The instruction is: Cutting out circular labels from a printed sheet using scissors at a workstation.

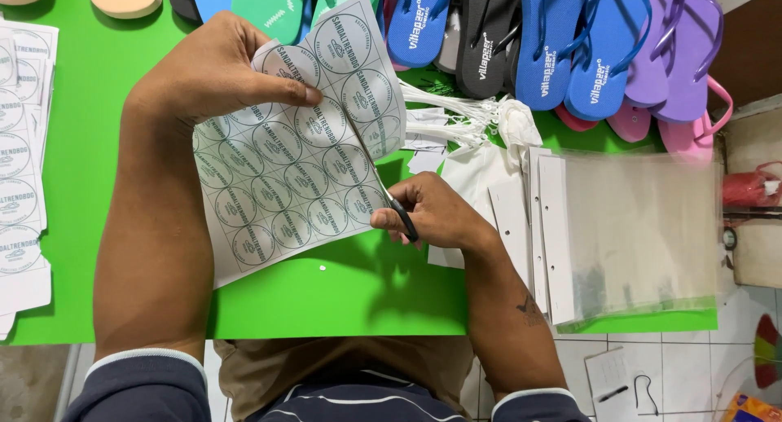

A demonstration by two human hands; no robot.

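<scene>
Nearby, flip-flops crowd behind the label sheet and scissors.

A white sheet of round grey-printed labels lay at centre over the green table, pinched at its top edge by the left hand. More white label sheets sat at the far left edge. Clear plastic bags with white card headers lay stacked at the right.
</scene>
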